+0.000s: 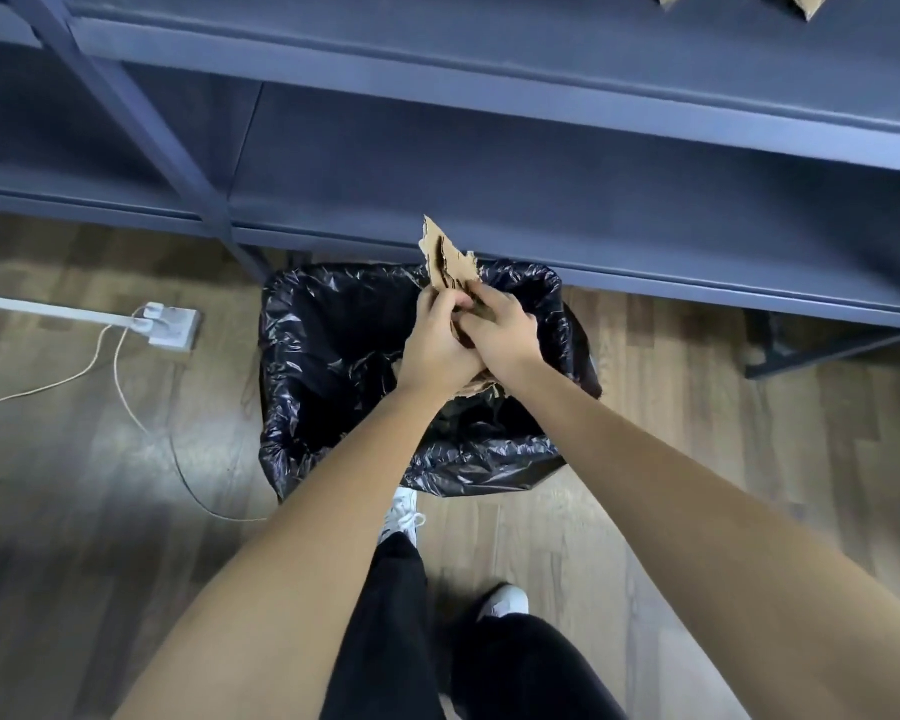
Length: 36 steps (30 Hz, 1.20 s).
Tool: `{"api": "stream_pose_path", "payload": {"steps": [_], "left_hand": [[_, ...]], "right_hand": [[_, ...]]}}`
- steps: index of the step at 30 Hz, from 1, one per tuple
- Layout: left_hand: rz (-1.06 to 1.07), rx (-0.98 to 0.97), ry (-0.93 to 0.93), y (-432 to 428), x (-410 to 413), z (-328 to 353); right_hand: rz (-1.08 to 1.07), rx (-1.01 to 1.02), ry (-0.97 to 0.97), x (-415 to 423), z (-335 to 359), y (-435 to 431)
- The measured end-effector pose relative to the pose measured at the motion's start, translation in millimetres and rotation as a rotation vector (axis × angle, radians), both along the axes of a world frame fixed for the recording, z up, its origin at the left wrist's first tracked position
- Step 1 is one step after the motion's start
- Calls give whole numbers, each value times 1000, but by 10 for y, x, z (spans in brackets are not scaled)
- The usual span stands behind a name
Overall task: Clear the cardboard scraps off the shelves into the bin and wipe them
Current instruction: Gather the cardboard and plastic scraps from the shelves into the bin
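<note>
Holding the scraps (445,262) over the bin (302,366), we have both hands wrapped round one bundle: the left hand (432,350) grips its near side with fingers curled, and the right hand (500,330) clamps over it from the right, touching the left. The bundle's long axis runs away from us, and its torn tip pokes past the bin's far rim toward the lower shelf (489,163). Most of it hangs straight above the bin's mouth, so we judge that letting go should drop it in, though that tip could catch the far rim. Neither hand is nearer. The bin wears a black liner (489,459); its inside is dark, and we cannot tell what lies there. More cardboard (806,5) sits on the upper shelf, far right.
</note>
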State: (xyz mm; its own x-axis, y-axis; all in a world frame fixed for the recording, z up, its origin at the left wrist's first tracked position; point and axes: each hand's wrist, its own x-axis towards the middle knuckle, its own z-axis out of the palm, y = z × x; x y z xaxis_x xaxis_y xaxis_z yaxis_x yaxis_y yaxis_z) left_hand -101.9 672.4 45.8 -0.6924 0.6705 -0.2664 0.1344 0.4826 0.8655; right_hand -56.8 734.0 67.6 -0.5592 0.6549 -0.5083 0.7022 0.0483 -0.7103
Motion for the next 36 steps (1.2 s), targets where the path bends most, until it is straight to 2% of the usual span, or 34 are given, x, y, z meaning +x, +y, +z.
{"api": "stream_pose_path", "payload": {"steps": [5, 10, 19, 26, 31, 36], "left_hand": [[-147, -136, -90, -11, -89, -254], [-208, -240, -22, -52, -125, -338], [-237, -194, -16, 38, -104, -357], [-251, -190, 45, 46, -60, -335], [-247, -165, 51, 92, -94, -26], [-242, -132, 151, 288, -247, 674]], "right_hand": [[6, -36, -70, 11, -169, -29], [-60, -65, -98, 7, -327, -2], [-105, 127, -137, -59, -373, 105], [-100, 95, -145, -6, -451, 105], [-114, 94, -102, -56, -227, 163], [-101, 169, -3, -208, 452, 372]]}}
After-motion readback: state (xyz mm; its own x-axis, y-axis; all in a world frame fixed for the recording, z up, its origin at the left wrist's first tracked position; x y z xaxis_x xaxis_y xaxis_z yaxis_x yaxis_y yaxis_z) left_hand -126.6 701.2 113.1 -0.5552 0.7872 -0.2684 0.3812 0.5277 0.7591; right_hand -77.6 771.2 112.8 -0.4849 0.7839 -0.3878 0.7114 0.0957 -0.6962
